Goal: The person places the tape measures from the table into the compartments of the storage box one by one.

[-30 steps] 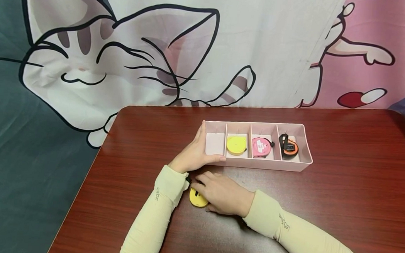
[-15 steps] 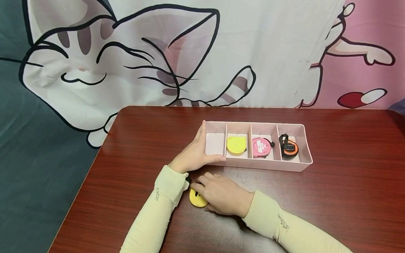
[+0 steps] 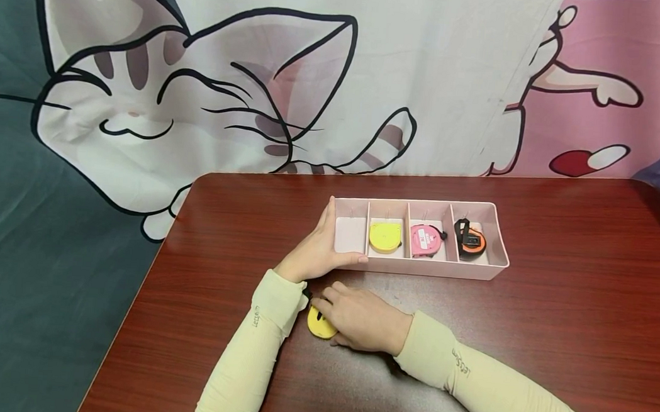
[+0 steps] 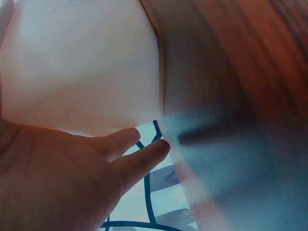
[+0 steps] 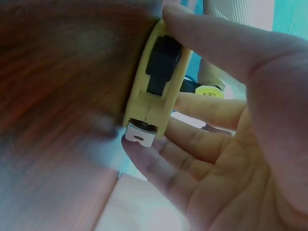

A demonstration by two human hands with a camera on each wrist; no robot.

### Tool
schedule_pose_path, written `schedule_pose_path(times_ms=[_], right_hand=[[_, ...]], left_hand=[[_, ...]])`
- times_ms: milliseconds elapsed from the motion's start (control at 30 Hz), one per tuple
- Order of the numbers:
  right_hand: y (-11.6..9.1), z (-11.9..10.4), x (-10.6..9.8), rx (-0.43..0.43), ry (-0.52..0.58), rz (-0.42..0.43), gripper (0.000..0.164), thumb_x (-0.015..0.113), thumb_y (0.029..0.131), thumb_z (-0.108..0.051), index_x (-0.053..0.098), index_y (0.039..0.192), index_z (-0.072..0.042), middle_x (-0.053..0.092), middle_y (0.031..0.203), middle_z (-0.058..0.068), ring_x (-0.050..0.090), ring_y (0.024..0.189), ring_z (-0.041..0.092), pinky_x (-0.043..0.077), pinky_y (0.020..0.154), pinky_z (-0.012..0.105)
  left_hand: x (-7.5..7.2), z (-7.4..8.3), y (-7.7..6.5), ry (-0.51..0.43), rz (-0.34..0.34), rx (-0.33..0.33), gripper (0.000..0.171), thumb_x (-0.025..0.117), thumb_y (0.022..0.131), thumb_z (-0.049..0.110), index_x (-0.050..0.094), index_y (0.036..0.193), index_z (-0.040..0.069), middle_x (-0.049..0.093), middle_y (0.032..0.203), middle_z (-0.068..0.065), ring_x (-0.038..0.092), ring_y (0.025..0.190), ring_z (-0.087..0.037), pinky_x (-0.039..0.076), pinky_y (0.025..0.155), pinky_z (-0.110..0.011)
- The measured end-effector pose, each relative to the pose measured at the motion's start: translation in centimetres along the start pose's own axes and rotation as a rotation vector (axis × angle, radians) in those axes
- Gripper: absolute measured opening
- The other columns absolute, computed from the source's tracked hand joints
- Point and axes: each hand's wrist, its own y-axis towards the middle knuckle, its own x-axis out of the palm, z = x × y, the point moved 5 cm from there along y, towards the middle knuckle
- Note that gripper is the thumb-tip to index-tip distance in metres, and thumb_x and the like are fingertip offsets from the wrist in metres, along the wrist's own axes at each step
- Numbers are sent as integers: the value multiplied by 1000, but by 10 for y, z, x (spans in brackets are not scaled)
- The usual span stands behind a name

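Note:
My left hand (image 3: pixel 322 246) rests against the left end of a pale pink divided box (image 3: pixel 417 267), fingers straight along its end wall and thumb across its front wall. Just in front of the box, close to the left sleeve cuff, my right hand (image 3: pixel 365 318) holds a yellow tape measure (image 3: pixel 320 324) low over the table. The right wrist view shows this tape measure (image 5: pixel 144 103) pinched between thumb and fingers, its black button and metal end hook visible. The box's leftmost compartment (image 3: pixel 351 232) holds nothing.
In the other compartments lie another yellow tape measure (image 3: pixel 385 237), a pink tape measure (image 3: pixel 425 240) and a black-and-orange tape measure (image 3: pixel 471 241). All stands on a reddish-brown wooden table (image 3: pixel 574 296). Behind its far edge hangs a cat-printed curtain (image 3: pixel 441 61).
Over the last half second the right hand and the yellow tape measure have shifted very slightly left and toward the person. The left hand and the box stay in place.

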Motion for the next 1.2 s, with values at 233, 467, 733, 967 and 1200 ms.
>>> schedule_pose_path(times_ms=[233,467,733,967,1200], right_hand=[[0,0,0,9,33,-11,69,84,79,-38,60,132,-2,62,117,8,55,107,21,50,93,33],[-1,-1,0,-11,26,8,64,83,80,-31,61,131,0,62,116,9,56,107,23,50,94,34],[-1,-1,-1,-27,16,37,55,80,81,-24,62,127,-1,63,113,9,57,105,23,51,92,34],[-1,-2,-2,-46,4,44,51,78,83,-22,62,127,0,63,113,9,57,105,23,50,92,34],[-1,-1,-4,-48,6,36,52,77,83,-22,62,128,0,63,113,9,57,105,23,50,93,33]], left_hand=[[0,0,0,2,1,-3,135,82,80,51,-20,158,10,-6,168,-13,30,145,-31,32,114,-41],[0,0,-1,-1,-6,-3,135,82,80,52,-22,157,11,-8,168,-12,26,147,-30,32,115,-41],[-1,0,-1,-8,3,13,135,82,80,51,-20,158,9,-6,168,-15,27,146,-31,33,114,-41],[-1,1,-1,-5,6,15,135,82,80,51,-20,158,8,-6,168,-15,28,146,-31,32,114,-41],[-1,1,0,0,-1,-2,135,82,80,52,-20,158,9,-8,168,-13,25,148,-30,31,115,-40]])
